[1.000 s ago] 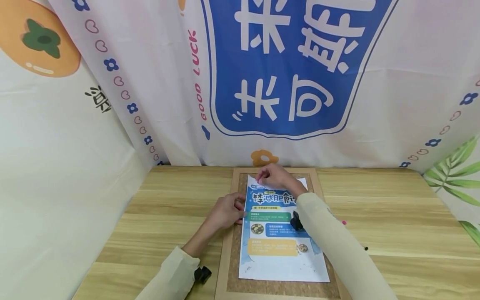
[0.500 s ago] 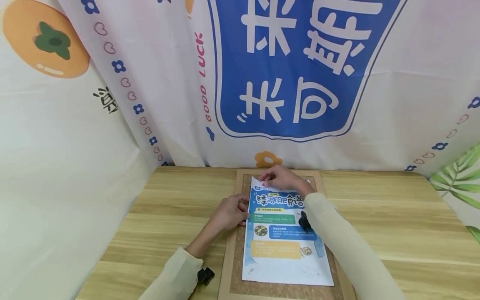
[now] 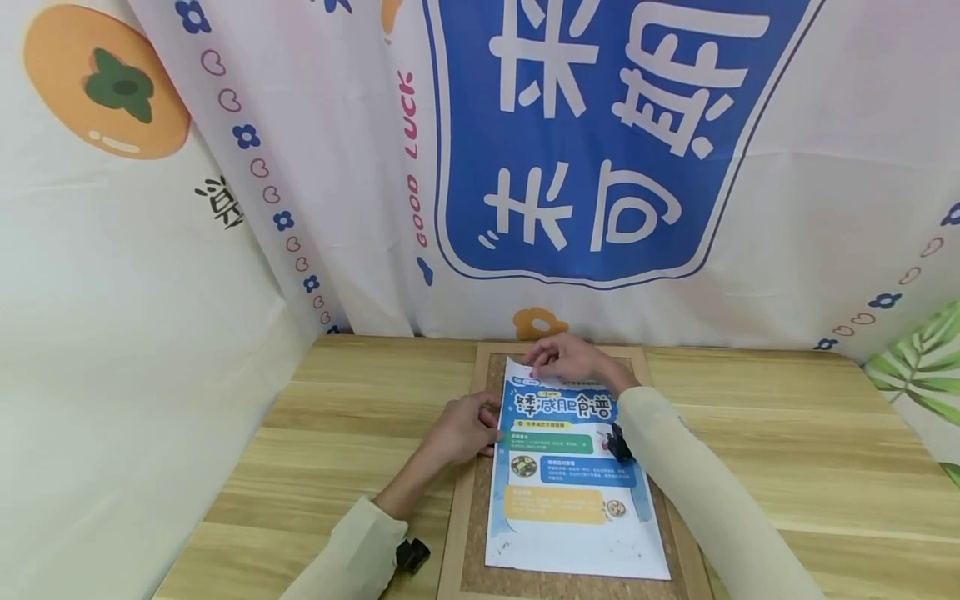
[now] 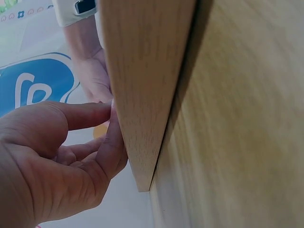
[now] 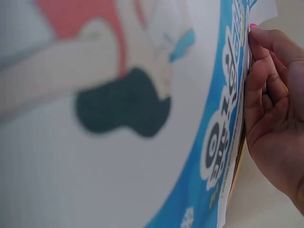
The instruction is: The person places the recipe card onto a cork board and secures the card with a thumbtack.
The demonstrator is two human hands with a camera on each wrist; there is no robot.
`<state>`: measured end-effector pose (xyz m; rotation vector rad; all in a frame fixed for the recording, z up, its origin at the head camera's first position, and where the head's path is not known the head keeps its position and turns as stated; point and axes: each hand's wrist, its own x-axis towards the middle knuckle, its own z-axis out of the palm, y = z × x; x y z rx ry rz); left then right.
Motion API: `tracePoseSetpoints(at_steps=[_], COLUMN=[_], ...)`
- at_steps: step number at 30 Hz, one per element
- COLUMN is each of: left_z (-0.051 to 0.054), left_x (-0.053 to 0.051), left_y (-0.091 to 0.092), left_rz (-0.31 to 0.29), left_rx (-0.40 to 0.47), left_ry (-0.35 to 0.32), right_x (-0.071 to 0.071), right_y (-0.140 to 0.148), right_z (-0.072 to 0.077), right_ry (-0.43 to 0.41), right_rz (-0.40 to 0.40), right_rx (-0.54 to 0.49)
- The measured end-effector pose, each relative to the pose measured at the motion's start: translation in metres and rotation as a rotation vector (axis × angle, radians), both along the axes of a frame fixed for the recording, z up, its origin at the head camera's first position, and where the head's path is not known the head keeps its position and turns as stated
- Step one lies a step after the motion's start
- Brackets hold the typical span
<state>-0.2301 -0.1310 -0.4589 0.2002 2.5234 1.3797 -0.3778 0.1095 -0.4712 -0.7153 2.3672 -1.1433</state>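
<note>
A printed paper poster with colored text panels lies on a cork board with a wooden frame. My left hand is at the poster's left edge. In the left wrist view its thumb and finger meet at that edge, beside the frame. My right hand is at the poster's top edge, pinching a small pink pushpin against the paper. The pin's point is hidden. The poster's top left corner lifts slightly off the board.
The board lies on a wood-grain table, close to its back edge. Behind it hangs a white printed cloth with a large blue emblem. A black wrist camera sits on the left sleeve.
The head view has shifted slightly, so the whole scene sits further right and lower. My right hand stays at the poster's top edge with the pushpin; my left hand stays at its left edge.
</note>
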Motion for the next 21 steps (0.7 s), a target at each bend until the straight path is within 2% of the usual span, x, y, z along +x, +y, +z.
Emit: tracePoseSetpoints(at_steps=[6,14,21], left_z=[-0.002,-0.001,-0.001], left_x=[0.0,0.001,0.0], left_y=[0.0,0.0,0.001], left_rz=[-0.006,-0.006,-0.002], left_rx=[-0.006,-0.005,-0.011], left_ry=[0.002,0.006,0.012], right_x=[-0.002,-0.004,-0.003], right_y=[-0.002,-0.01,-0.016], right_z=[-0.001,0.01,0.018], right_ry=[0.003,0.058,0.039], right_rz=[0.008,0.071,0.017], right_rx=[0.018,0.069,0.142])
